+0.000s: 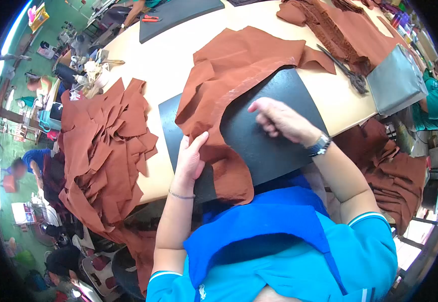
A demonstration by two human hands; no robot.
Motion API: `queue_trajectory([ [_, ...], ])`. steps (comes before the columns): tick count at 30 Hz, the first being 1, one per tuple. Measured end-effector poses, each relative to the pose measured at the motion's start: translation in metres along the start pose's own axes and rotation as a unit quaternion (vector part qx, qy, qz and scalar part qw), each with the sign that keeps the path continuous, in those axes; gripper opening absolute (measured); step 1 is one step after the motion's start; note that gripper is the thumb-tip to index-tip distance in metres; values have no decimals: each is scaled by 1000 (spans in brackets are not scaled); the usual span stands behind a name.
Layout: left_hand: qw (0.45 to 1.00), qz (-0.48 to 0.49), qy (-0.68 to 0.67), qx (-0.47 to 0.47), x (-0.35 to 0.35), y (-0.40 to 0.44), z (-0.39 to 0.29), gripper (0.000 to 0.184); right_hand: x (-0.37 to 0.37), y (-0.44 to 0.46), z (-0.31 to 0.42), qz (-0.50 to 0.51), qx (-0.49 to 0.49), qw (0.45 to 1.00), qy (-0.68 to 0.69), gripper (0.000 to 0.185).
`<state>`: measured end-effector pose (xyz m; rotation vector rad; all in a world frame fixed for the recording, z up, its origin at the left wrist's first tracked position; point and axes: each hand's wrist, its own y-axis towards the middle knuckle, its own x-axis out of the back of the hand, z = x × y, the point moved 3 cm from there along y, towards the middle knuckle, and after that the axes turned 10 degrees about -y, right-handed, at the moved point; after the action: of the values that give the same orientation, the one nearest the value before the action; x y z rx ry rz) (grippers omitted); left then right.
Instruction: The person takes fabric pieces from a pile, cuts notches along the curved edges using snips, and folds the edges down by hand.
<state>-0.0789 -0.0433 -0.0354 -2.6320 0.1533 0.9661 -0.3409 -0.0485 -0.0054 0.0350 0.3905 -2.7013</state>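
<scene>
A large reddish-brown leather piece [239, 65] lies over a black board [284, 146] on the table. Its curved inner edge carries pale marks, and a narrow lobe hangs toward my apron. My left hand [194, 156] grips the piece at its lower left part, thumb on top and fingers partly hidden. Over the board, to the right of the leather, is my right hand [282, 121]. Its fingers are loosely curled with a gap between them, and nothing shows in it.
Layered brown leather pieces [103, 146] heap up at the left table edge. More leather [355, 35] lies at the back right, near dark scissors [344, 70] and a grey box-like block [397, 80]. A red cutter [151, 18] rests on another dark board [179, 17]. Other people work nearby.
</scene>
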Motion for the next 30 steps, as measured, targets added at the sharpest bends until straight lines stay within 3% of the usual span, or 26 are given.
queue_trajectory([
  [6, 1000, 9, 0, -21, 7, 2, 1, 51, -40, 33, -2, 112, -139, 977, 113, 39],
  [30, 1000, 18, 2, -25, -2, -1, -1, 51, -36, 39, -8, 114, -102, 978, 144, 35],
])
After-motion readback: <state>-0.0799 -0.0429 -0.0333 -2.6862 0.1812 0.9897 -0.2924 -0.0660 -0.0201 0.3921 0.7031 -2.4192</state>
